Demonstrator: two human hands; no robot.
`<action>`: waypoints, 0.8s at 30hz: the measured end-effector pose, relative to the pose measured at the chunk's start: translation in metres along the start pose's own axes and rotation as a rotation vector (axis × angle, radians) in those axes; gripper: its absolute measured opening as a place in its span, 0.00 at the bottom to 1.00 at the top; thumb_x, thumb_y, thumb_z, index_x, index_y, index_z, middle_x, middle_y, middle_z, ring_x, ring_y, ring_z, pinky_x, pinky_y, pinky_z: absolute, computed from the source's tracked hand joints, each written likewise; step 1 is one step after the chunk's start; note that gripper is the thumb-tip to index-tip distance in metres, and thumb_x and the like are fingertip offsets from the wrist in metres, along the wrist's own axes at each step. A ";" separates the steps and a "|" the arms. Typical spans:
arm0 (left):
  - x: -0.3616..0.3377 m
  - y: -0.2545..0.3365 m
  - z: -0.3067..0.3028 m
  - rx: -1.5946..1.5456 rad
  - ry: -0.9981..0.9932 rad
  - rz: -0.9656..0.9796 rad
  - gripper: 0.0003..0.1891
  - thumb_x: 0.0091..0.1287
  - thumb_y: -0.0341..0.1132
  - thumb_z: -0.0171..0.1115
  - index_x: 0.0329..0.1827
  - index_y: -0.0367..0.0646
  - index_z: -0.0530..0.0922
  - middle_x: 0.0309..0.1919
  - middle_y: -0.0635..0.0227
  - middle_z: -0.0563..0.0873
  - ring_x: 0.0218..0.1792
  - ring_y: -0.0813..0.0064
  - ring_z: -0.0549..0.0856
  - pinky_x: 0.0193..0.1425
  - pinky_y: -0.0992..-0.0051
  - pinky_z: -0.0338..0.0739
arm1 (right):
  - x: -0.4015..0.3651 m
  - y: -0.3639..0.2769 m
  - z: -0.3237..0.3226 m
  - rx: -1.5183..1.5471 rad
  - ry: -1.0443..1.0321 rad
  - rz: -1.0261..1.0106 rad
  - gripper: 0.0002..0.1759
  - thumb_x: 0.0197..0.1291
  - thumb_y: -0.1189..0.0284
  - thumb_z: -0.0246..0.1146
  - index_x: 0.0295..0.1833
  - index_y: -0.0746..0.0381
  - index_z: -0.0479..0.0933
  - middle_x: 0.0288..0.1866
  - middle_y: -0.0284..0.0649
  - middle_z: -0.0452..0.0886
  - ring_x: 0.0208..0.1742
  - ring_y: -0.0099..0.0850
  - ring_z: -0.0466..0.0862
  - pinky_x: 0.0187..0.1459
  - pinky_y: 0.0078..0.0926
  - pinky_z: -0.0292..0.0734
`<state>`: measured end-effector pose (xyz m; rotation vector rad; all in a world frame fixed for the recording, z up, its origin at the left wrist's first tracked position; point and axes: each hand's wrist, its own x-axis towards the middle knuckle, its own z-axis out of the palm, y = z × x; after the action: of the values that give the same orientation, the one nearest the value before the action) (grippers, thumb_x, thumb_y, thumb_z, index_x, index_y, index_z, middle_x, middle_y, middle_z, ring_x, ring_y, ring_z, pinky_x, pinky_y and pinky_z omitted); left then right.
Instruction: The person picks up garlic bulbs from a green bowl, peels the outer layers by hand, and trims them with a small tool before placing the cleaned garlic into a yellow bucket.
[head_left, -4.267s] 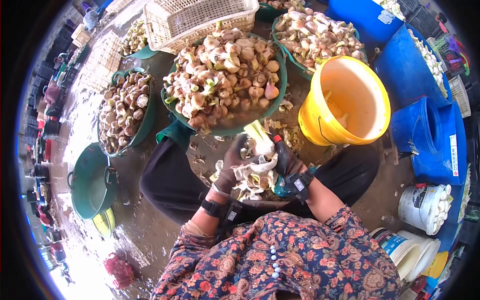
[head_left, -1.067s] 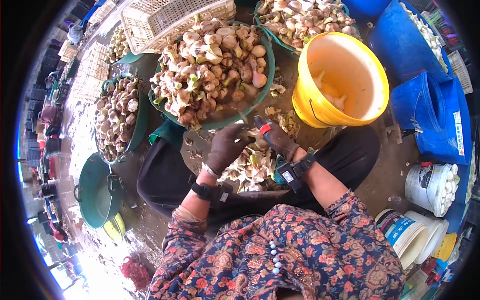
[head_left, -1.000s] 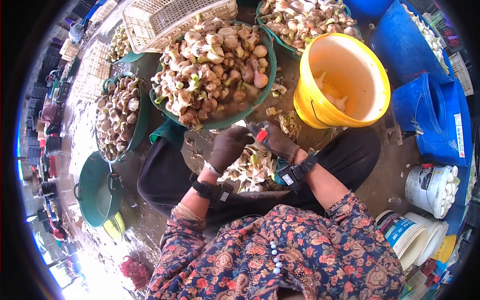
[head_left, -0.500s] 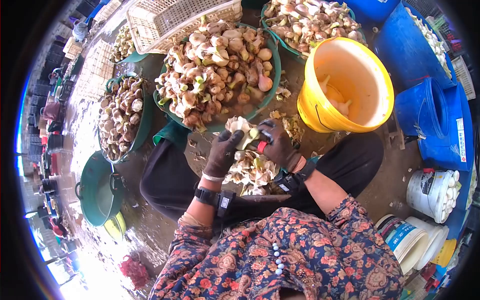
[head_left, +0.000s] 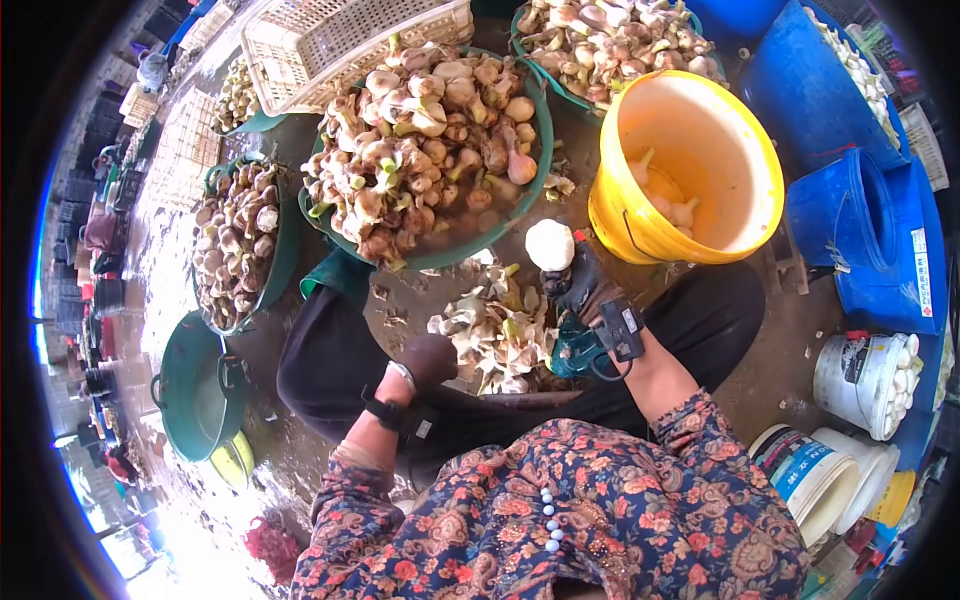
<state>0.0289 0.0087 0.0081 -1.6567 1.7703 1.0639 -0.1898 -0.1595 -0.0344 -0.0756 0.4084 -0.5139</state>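
Observation:
My right hand [head_left: 583,287], in a dark glove, grips a peeled white garlic bulb [head_left: 550,245] between the soil-stained basin and the yellow bucket [head_left: 612,215]. A small red piece shows beside the bulb at my fingers; what it belongs to is hidden. My left hand [head_left: 431,361], also gloved, is low over my lap at the left edge of a heap of garlic peelings [head_left: 497,325]; its fingers are not distinct. Ahead, a green basin [head_left: 541,170] is piled with unpeeled garlic bulbs [head_left: 425,150]. A few pale bulbs [head_left: 682,212] lie inside the yellow bucket.
More basins of garlic stand at left [head_left: 240,235] and at the back [head_left: 620,45]. A white crate [head_left: 270,75] leans behind the main basin. On the right are blue tubs [head_left: 800,90], a blue bucket [head_left: 835,220] and a white bucket of peeled garlic [head_left: 845,385].
The hands have come apart. My left hand has dropped back toward my lap, off the garlic. My right hand now holds the bulb alone, stripped white, and shifted right toward the yellow bucket.

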 end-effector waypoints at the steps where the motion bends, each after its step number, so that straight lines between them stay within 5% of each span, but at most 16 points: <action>1: 0.000 -0.004 -0.005 0.006 -0.007 0.026 0.23 0.49 0.49 0.68 0.45 0.45 0.81 0.39 0.54 0.84 0.42 0.57 0.83 0.45 0.63 0.77 | 0.000 -0.002 -0.001 0.040 -0.134 0.035 0.20 0.62 0.49 0.56 0.46 0.54 0.77 0.32 0.29 0.81 0.22 0.18 0.76 0.19 0.16 0.69; 2: 0.001 -0.007 -0.010 0.016 -0.013 0.050 0.28 0.47 0.54 0.69 0.47 0.45 0.81 0.39 0.54 0.84 0.42 0.56 0.83 0.46 0.62 0.77 | 0.002 -0.006 -0.002 0.038 -0.140 0.029 0.20 0.62 0.49 0.56 0.46 0.54 0.77 0.32 0.29 0.81 0.22 0.18 0.76 0.19 0.16 0.69; 3: 0.003 -0.009 -0.010 -0.120 0.250 0.064 0.35 0.39 0.58 0.72 0.47 0.45 0.80 0.36 0.54 0.85 0.40 0.55 0.83 0.46 0.64 0.77 | 0.004 -0.009 -0.003 -0.139 0.049 0.013 0.19 0.62 0.49 0.55 0.46 0.53 0.76 0.30 0.28 0.80 0.22 0.19 0.75 0.20 0.16 0.70; 4: 0.019 -0.015 -0.015 -0.151 0.397 0.081 0.36 0.42 0.59 0.70 0.51 0.45 0.78 0.36 0.53 0.84 0.40 0.54 0.83 0.46 0.62 0.77 | 0.007 -0.013 -0.003 -0.317 0.239 -0.003 0.19 0.63 0.49 0.54 0.45 0.52 0.76 0.28 0.27 0.80 0.22 0.19 0.75 0.21 0.15 0.70; 5: 0.020 -0.002 -0.039 -0.339 0.667 0.133 0.32 0.46 0.59 0.69 0.47 0.44 0.79 0.33 0.54 0.84 0.36 0.53 0.83 0.42 0.61 0.77 | -0.004 -0.013 0.049 -0.125 0.325 -0.164 0.17 0.63 0.52 0.55 0.45 0.52 0.76 0.28 0.28 0.79 0.23 0.20 0.75 0.24 0.17 0.72; 6: 0.044 -0.006 -0.052 -0.393 0.677 0.006 0.29 0.49 0.56 0.69 0.44 0.40 0.79 0.32 0.53 0.84 0.34 0.53 0.83 0.40 0.60 0.77 | -0.012 -0.032 0.030 0.061 -0.149 -0.167 0.18 0.63 0.54 0.56 0.45 0.58 0.75 0.32 0.31 0.79 0.27 0.21 0.76 0.28 0.19 0.73; 8: 0.072 0.005 -0.095 -0.613 0.919 0.035 0.30 0.49 0.57 0.68 0.40 0.36 0.78 0.32 0.51 0.84 0.34 0.54 0.83 0.39 0.62 0.76 | -0.036 -0.048 0.094 -0.425 0.041 -0.630 0.26 0.64 0.49 0.51 0.45 0.63 0.74 0.36 0.36 0.78 0.31 0.24 0.76 0.29 0.22 0.74; 9: 0.092 0.009 -0.112 -0.692 1.023 0.039 0.31 0.49 0.58 0.68 0.40 0.35 0.78 0.32 0.51 0.84 0.35 0.54 0.84 0.39 0.63 0.76 | -0.031 -0.067 0.080 0.083 -0.360 -0.300 0.35 0.62 0.41 0.45 0.46 0.65 0.73 0.37 0.40 0.78 0.33 0.28 0.77 0.31 0.23 0.73; 12: 0.149 0.030 -0.162 -0.662 0.887 -0.135 0.37 0.49 0.57 0.68 0.54 0.36 0.74 0.38 0.50 0.84 0.40 0.53 0.84 0.45 0.63 0.76 | -0.014 -0.066 0.072 -0.109 0.048 -0.240 0.44 0.55 0.32 0.44 0.47 0.66 0.74 0.36 0.43 0.81 0.33 0.34 0.79 0.32 0.27 0.74; 14: 0.192 0.044 -0.173 -0.550 0.937 -0.169 0.42 0.49 0.56 0.68 0.62 0.39 0.66 0.44 0.48 0.82 0.45 0.49 0.82 0.50 0.60 0.75 | -0.002 -0.055 0.049 -0.162 0.204 -0.208 0.41 0.55 0.33 0.48 0.44 0.63 0.76 0.32 0.40 0.81 0.29 0.31 0.80 0.30 0.25 0.75; 15: 0.208 0.049 -0.177 -0.657 0.801 -0.212 0.45 0.50 0.55 0.67 0.66 0.42 0.58 0.48 0.47 0.80 0.48 0.48 0.80 0.52 0.58 0.74 | 0.002 -0.050 0.042 -0.208 0.268 -0.198 0.39 0.55 0.34 0.49 0.44 0.63 0.76 0.31 0.40 0.81 0.27 0.30 0.80 0.27 0.23 0.74; 18: 0.220 0.071 -0.181 -0.756 0.901 -0.400 0.45 0.49 0.54 0.68 0.67 0.43 0.58 0.47 0.48 0.81 0.48 0.49 0.81 0.52 0.59 0.74 | 0.014 -0.042 0.044 -0.342 0.411 -0.214 0.35 0.56 0.36 0.52 0.42 0.61 0.76 0.29 0.37 0.81 0.22 0.26 0.78 0.22 0.20 0.71; 19: 0.220 0.075 -0.179 -0.760 0.953 -0.480 0.41 0.47 0.53 0.68 0.63 0.43 0.64 0.45 0.49 0.82 0.45 0.53 0.83 0.51 0.62 0.75 | 0.013 -0.042 0.043 -0.430 0.486 -0.238 0.33 0.56 0.38 0.54 0.42 0.60 0.76 0.27 0.35 0.80 0.20 0.24 0.77 0.19 0.18 0.69; 22: 0.218 0.050 -0.176 -1.107 0.976 -0.262 0.36 0.46 0.52 0.70 0.56 0.43 0.72 0.43 0.50 0.83 0.43 0.56 0.84 0.46 0.65 0.77 | 0.020 -0.050 0.016 -0.478 0.304 -0.294 0.28 0.58 0.43 0.57 0.41 0.59 0.76 0.24 0.31 0.78 0.17 0.22 0.75 0.16 0.17 0.66; 23: 0.207 0.047 -0.169 -0.973 1.081 -0.196 0.25 0.48 0.47 0.67 0.46 0.40 0.78 0.38 0.52 0.84 0.40 0.58 0.84 0.44 0.65 0.77 | 0.028 -0.052 0.004 -0.450 0.330 -0.259 0.26 0.60 0.46 0.58 0.33 0.61 0.78 0.19 0.30 0.76 0.17 0.25 0.75 0.17 0.26 0.66; 24: 0.193 0.040 -0.159 -0.962 1.077 -0.204 0.25 0.48 0.47 0.67 0.46 0.40 0.78 0.38 0.52 0.84 0.40 0.58 0.84 0.44 0.65 0.77 | 0.034 -0.045 -0.008 -0.437 0.327 -0.255 0.26 0.60 0.46 0.58 0.33 0.61 0.78 0.19 0.30 0.76 0.17 0.25 0.75 0.17 0.26 0.66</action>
<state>-0.0131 -0.2360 -0.0442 -3.3985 1.5731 1.0647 -0.1869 -0.2145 -0.0463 -0.4745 0.8343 -0.6837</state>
